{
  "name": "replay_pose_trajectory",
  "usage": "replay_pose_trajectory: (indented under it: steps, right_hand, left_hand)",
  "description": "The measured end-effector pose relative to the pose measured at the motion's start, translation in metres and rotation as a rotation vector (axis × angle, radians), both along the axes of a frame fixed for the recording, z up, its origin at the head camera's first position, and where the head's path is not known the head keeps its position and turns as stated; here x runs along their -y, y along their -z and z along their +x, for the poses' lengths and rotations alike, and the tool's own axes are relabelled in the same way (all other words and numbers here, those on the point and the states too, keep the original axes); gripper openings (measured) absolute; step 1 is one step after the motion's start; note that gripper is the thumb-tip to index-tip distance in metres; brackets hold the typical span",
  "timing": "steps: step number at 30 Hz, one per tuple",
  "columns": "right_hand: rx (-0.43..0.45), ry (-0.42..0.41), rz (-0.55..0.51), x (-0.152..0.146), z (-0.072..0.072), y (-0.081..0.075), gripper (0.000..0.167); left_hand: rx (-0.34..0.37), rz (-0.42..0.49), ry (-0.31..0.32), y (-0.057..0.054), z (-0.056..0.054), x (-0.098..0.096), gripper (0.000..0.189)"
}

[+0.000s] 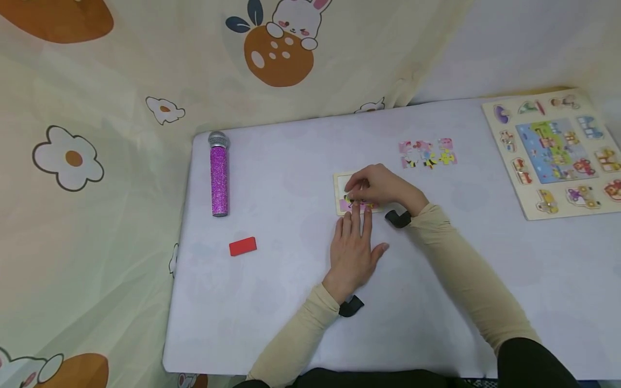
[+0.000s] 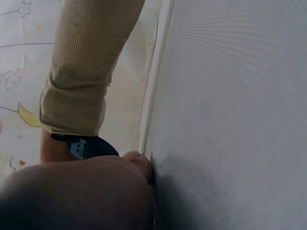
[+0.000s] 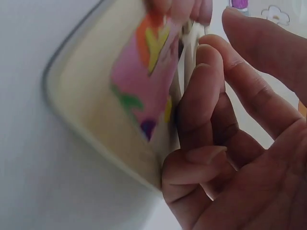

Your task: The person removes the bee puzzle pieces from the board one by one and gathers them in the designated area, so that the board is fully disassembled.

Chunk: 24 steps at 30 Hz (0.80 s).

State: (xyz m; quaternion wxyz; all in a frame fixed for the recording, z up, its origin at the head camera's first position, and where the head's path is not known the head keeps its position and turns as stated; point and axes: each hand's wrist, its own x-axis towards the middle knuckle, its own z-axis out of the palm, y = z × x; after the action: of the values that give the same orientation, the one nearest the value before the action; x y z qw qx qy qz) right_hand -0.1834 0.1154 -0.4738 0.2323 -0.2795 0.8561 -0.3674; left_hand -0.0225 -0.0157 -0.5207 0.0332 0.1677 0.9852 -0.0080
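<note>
A small jigsaw tray (image 1: pixel 342 179) with a pale rim lies mid-table, a pink printed puzzle piece (image 3: pixel 144 81) in its lower part. My left hand (image 1: pixel 351 253) lies palm down below it, fingers extended and fingertips at the tray's lower edge and the pink piece. Over the tray, my right hand (image 1: pixel 380 187) bends its fingers down, their tips right at the puzzle pieces; I cannot tell whether they pinch one. In the right wrist view, the bent right fingers (image 3: pixel 204 91) hide part of the tray. The left wrist view shows mostly the hand's dark edge and tabletop.
Several loose pink puzzle pieces (image 1: pixel 427 153) lie beyond the right hand. A larger wooden animal puzzle board (image 1: pixel 506 186) is at the right. Leftward are a glittery purple microphone (image 1: pixel 220 178) and a red block (image 1: pixel 242 246). Printed cloth (image 1: pixel 121 242) hangs beyond the table's left edge.
</note>
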Motion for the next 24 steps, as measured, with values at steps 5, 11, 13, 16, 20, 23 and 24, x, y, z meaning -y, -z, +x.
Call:
replay_pose_trajectory:
  steps: [5, 11, 13, 16, 20, 23, 24]
  right_hand:
    - [-0.009, -0.019, 0.009, 0.006, 0.001, 0.002, 0.01]
    - [0.013, -0.007, 0.027, 0.006, 0.002, 0.003, 0.009]
    - [0.015, -0.007, 0.026, 0.007, 0.002, 0.003, 0.008]
    - [0.005, -0.01, 0.024, 0.007, 0.002, 0.002, 0.008]
    - [-0.004, -0.004, 0.032, 0.01, 0.003, -0.001, 0.007]
    - [0.003, 0.009, 0.048, 0.012, 0.003, -0.003, 0.006]
    - [0.008, 0.015, 0.052, 0.013, 0.003, -0.003, 0.006]
  left_hand:
    - [0.01, 0.033, -0.003, 0.001, 0.003, 0.0, 0.089]
    - [0.101, 0.118, -0.046, -0.001, 0.007, 0.0, 0.084]
    - [0.128, 0.136, -0.067, -0.002, 0.008, -0.001, 0.082]
    - [0.155, 0.16, -0.091, -0.002, 0.008, -0.001, 0.08]
    - [0.181, 0.186, -0.109, -0.002, 0.008, -0.001, 0.08]
    - [0.205, 0.203, -0.115, -0.002, 0.007, -0.001, 0.08]
    - [0.214, 0.204, -0.116, -0.002, 0.007, -0.001, 0.08]
